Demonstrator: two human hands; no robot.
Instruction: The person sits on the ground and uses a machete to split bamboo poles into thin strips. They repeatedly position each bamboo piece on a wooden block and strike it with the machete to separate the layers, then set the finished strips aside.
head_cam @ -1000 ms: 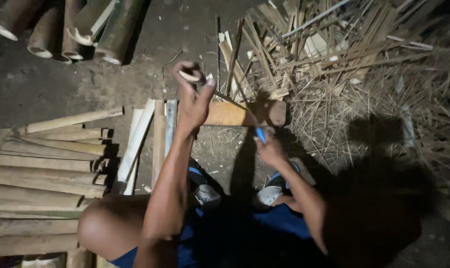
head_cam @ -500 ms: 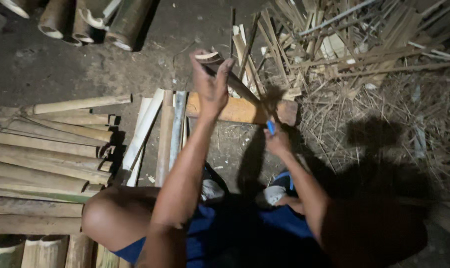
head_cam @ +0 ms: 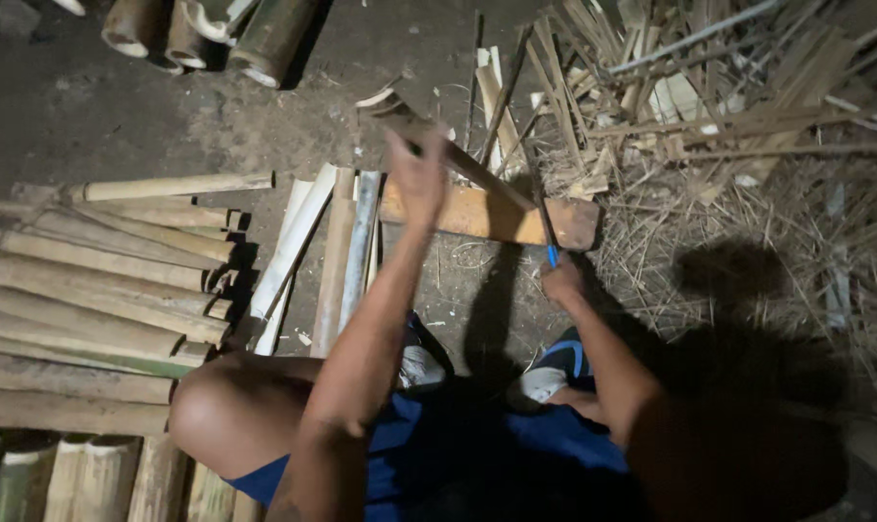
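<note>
A seated person works on a dirt floor (head_cam: 90,116), seen from above. The left hand (head_cam: 417,174) is closed around a slanting split strip of pale bamboo (head_cam: 458,155), gripping it near its raised upper end; the strip runs down to the right and crosses a flat orange-brown wooden block (head_cam: 487,215) lying on the floor. The right hand (head_cam: 560,282) is closed on the blue handle of a dark-bladed knife (head_cam: 545,227), whose blade points upward and meets the strip just above the block; the exact point of contact is too dark to tell.

Just left of the block lie several flat split bamboo slats (head_cam: 347,246), roughly upright in the view. Further left, a stack of round pale bamboo poles (head_cam: 90,290) lies side by side, ends toward the person's bare knee (head_cam: 202,411). At the top edge sit short cut sections of thick bamboo tube (head_cam: 216,34). To the right, a loose heap of thin bamboo splinters and shavings (head_cam: 729,116) covers the floor. The person wears blue shorts (head_cam: 477,445).
</note>
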